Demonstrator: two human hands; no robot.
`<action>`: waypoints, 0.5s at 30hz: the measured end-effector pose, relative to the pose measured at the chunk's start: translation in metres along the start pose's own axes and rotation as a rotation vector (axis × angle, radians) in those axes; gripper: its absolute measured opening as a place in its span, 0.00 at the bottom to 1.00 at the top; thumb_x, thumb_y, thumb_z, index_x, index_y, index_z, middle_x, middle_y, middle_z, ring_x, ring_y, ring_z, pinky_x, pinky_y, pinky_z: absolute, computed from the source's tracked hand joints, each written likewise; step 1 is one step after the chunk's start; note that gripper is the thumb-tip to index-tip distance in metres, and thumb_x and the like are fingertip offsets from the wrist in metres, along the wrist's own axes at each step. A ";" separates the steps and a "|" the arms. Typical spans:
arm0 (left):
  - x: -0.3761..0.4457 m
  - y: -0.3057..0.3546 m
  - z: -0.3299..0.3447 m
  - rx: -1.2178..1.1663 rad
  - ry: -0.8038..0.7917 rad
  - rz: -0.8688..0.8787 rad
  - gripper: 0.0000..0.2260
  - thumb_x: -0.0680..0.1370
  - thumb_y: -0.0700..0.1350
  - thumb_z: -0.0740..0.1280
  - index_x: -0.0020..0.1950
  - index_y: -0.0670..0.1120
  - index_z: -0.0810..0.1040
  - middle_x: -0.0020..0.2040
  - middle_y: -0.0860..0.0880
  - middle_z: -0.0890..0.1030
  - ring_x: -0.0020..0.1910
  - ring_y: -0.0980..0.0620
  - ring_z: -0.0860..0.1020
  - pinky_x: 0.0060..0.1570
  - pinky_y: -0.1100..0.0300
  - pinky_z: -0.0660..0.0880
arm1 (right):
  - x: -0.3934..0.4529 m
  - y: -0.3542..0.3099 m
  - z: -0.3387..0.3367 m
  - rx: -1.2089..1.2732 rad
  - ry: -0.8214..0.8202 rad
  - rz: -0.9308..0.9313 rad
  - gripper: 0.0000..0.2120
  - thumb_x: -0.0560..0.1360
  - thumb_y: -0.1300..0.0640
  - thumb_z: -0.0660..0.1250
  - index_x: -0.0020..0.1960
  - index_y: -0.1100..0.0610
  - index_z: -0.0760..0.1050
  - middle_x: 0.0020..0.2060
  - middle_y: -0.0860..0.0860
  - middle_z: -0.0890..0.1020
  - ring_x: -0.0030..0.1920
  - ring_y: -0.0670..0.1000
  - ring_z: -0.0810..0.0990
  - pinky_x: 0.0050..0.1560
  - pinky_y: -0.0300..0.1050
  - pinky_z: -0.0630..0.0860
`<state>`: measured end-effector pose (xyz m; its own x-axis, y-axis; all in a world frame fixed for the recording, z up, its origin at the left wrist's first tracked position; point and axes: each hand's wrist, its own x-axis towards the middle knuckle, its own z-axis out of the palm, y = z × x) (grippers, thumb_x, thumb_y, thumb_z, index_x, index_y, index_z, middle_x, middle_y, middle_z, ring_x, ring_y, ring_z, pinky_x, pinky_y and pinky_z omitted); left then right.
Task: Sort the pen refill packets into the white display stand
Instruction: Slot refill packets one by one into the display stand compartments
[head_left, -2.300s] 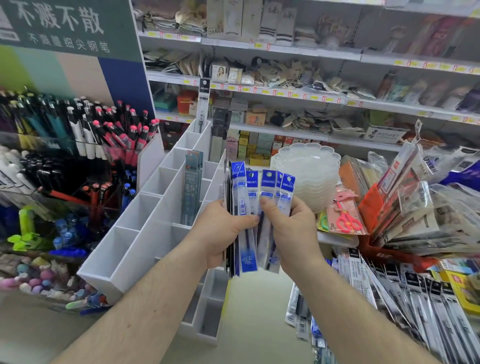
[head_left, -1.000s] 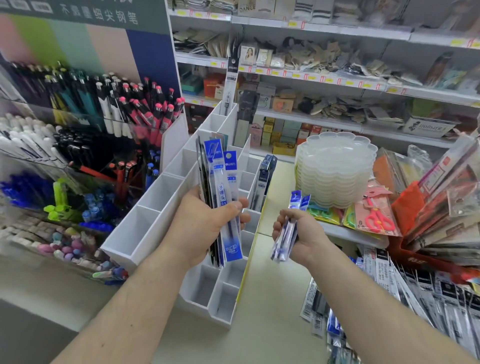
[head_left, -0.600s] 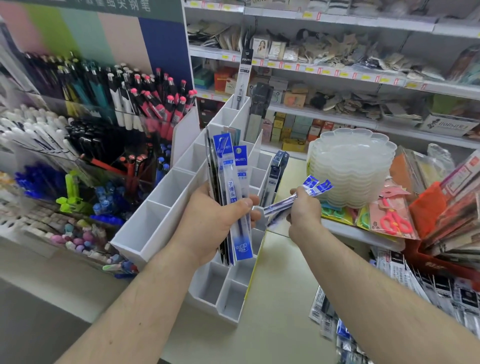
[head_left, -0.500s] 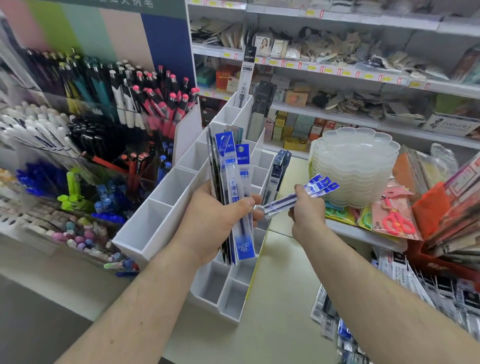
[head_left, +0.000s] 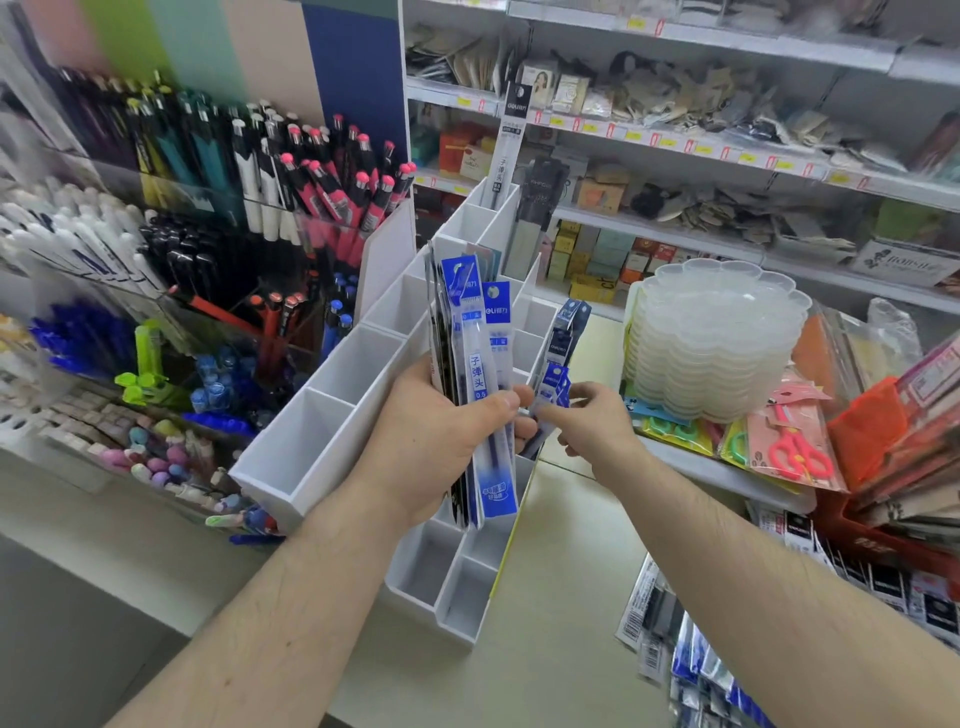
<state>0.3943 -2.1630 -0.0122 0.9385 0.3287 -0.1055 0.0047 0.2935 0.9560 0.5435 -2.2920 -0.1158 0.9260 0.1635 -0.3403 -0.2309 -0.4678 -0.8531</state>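
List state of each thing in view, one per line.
left hand: grips a fanned bunch of refill packets, upright
right hand: pinches blue refill packets at a stand slot
white display stand: near slots bare, back slots hold packets
clear trays: stacked

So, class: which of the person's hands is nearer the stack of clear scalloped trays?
Right. The right hand is just left of the tray stack; the left hand, gripping refill packets, is farther left.
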 end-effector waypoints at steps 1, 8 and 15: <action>0.000 0.000 0.000 0.005 -0.002 0.000 0.11 0.78 0.32 0.67 0.57 0.42 0.74 0.40 0.47 0.86 0.37 0.48 0.85 0.37 0.58 0.80 | -0.001 0.001 0.000 -0.010 0.013 -0.029 0.15 0.71 0.53 0.75 0.55 0.53 0.75 0.44 0.52 0.82 0.38 0.52 0.79 0.32 0.44 0.74; -0.001 0.000 0.001 0.016 0.007 -0.003 0.13 0.78 0.33 0.67 0.62 0.39 0.73 0.43 0.45 0.86 0.38 0.48 0.84 0.37 0.59 0.80 | 0.006 0.000 0.008 -0.147 0.055 -0.217 0.04 0.75 0.58 0.72 0.48 0.51 0.79 0.37 0.49 0.82 0.39 0.53 0.81 0.46 0.56 0.82; 0.000 -0.001 0.000 0.057 0.008 -0.003 0.14 0.78 0.35 0.67 0.62 0.42 0.73 0.44 0.46 0.86 0.40 0.48 0.85 0.40 0.56 0.81 | 0.007 0.000 0.006 -0.140 0.039 -0.203 0.15 0.75 0.58 0.74 0.56 0.50 0.72 0.40 0.49 0.80 0.37 0.49 0.81 0.35 0.41 0.79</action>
<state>0.3942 -2.1630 -0.0127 0.9355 0.3354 -0.1107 0.0278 0.2426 0.9697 0.5485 -2.2857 -0.1203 0.9606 0.2343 -0.1496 0.0023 -0.5448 -0.8386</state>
